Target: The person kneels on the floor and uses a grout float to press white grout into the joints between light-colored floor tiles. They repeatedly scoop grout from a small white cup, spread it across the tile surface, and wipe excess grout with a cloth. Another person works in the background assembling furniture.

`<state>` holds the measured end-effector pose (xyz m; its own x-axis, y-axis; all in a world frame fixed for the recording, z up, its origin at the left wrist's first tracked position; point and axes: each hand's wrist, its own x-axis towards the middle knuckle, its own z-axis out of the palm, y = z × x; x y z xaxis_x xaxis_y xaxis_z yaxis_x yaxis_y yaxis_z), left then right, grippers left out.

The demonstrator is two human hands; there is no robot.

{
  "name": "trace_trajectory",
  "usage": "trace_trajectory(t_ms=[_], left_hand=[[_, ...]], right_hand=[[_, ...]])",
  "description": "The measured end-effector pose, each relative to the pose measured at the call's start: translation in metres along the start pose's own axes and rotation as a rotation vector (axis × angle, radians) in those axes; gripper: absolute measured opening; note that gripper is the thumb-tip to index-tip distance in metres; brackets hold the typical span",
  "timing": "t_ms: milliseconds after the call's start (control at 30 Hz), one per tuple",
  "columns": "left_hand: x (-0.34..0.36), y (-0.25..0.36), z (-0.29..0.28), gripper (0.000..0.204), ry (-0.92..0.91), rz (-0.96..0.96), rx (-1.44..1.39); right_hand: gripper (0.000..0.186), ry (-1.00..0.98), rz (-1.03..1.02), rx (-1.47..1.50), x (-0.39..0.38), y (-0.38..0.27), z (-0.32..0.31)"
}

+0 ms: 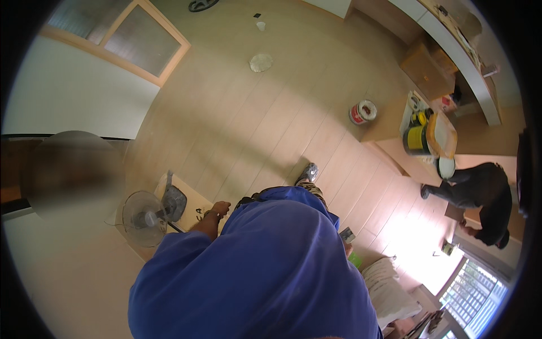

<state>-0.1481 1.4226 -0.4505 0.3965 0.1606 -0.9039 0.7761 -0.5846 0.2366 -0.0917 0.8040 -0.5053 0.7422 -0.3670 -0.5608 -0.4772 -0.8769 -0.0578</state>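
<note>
My left hand (222, 209) hangs beside my blue shirt (276, 248), above a light wooden board with dark writing. Its fingers look curled in, with nothing visible in them. A dark band sits at that wrist. On my other side, the right hand (348, 247) shows only in part past the shirt. It grips a small flat grey rectangular blade (346, 234), whose handle is hidden. Just below that hand is something bright green (354, 260), partly covered by the shirt.
A standing fan (144, 219) is close on my left. Ahead lies tiled floor (237, 118) with a round whitish piece (261, 62). An open can (362, 112) stands by a wooden unit holding tubs (416, 140). At right, a person in dark clothes (485, 186) bends over; white sacks (389, 291) lie nearer.
</note>
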Motion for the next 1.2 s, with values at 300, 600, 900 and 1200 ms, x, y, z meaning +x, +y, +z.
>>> trace_trajectory(t_ms=[300,600,900,1200], left_hand=[[0.045,0.196,-0.134,0.044,0.526,0.241,-0.603],[0.12,0.35,-0.265,0.04,0.612,0.253,-0.238],[0.206,0.41,-0.362,0.03,0.335,0.2,-0.255],[0.273,0.541,-0.479,0.043,0.406,0.111,-0.209]], right_hand=[[0.032,-0.086,-0.026,0.389,0.19,-0.198,-0.166],[0.035,0.185,-0.409,0.174,0.371,-0.474,-0.331],[0.036,-0.038,-0.196,0.665,0.426,-0.605,-0.401],[0.041,-0.426,-0.365,1.089,0.615,-0.81,-0.488]])
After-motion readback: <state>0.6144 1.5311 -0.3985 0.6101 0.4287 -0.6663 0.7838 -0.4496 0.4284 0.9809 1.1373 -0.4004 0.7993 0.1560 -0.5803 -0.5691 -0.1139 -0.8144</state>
